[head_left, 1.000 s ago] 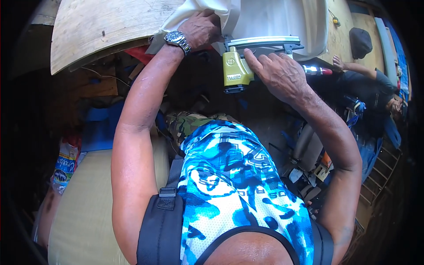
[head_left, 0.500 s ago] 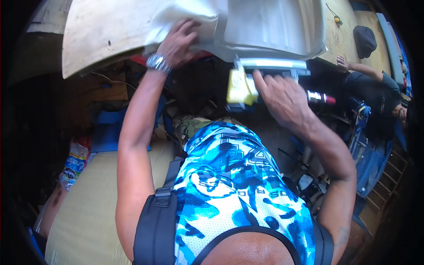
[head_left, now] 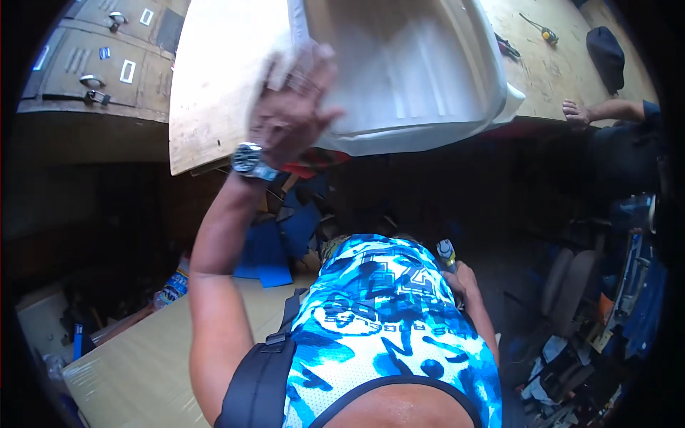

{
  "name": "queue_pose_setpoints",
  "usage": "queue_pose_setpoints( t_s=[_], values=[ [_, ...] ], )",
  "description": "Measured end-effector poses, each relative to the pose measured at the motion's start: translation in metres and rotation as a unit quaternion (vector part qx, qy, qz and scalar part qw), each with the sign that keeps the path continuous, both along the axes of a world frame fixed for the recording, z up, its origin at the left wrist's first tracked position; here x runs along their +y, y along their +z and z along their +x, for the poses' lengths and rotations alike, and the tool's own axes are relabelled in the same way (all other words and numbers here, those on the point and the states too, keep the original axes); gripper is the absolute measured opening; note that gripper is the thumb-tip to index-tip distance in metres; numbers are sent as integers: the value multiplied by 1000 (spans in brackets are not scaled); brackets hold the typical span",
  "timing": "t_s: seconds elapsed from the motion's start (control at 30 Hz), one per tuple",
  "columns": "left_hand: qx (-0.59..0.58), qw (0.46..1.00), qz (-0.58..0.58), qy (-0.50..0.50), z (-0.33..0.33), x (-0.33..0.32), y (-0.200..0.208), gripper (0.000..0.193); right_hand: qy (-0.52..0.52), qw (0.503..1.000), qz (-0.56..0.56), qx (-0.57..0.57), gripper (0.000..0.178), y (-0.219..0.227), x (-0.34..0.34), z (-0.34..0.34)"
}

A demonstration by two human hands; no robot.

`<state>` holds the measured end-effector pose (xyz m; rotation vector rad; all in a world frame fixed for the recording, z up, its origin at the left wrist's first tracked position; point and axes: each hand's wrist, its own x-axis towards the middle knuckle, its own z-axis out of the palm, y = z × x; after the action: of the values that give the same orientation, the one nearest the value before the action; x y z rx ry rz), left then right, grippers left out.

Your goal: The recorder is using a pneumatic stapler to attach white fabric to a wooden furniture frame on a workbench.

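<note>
Yellow-and-grey tool (head_left: 446, 250) clasped in your right hand (head_left: 465, 282), just right of centre
Likely hard and weighty, best gripped round its partly hidden body; farther up, your blurred left hand (head_left: 294, 107), fingers apart, nears the white-covered shell (head_left: 421, 135), top centre, contact unclear: probably soft-skinned, stiff beneath, best held by its rim
</note>
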<state>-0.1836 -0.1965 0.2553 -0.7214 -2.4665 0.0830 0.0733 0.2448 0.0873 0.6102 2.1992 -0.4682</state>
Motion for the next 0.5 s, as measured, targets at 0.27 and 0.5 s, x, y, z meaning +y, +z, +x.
queue_pose_setpoints(
  t_s=[0.27, 0.5],
  values=[
    [-276, 941, -183, -69, 2, -10, -102, 85, -109, 993, -33, 11, 52, -27, -27, 80],
    [-229, 964, -132, 23, -74, -64, -47, 60, -199, 972, -116, 37, 42, 8, -46, 93]
  ],
)
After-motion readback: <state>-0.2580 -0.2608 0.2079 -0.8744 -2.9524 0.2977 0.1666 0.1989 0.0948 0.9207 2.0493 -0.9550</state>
